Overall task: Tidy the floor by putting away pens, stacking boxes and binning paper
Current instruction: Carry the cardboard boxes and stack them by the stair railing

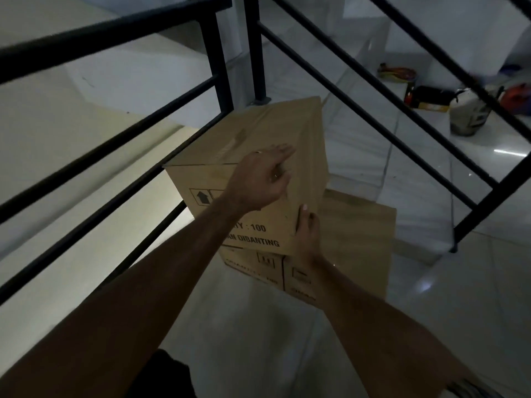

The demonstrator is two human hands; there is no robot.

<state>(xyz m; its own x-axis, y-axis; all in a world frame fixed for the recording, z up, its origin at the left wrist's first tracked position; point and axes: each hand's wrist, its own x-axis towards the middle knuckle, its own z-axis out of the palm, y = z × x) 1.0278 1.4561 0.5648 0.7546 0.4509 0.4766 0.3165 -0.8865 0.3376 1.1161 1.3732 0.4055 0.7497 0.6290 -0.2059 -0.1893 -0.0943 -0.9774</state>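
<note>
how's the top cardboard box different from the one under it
The top box sits raised on the bottom box, which rests on the floor. The top box is turned askew, so the bottom box juts out on the right. Both hands touch the top box, left hand on its upper front edge, right hand at its lower corner; neither touches the bottom box. Both are plain brown cardboard with dark printed marks.
</note>
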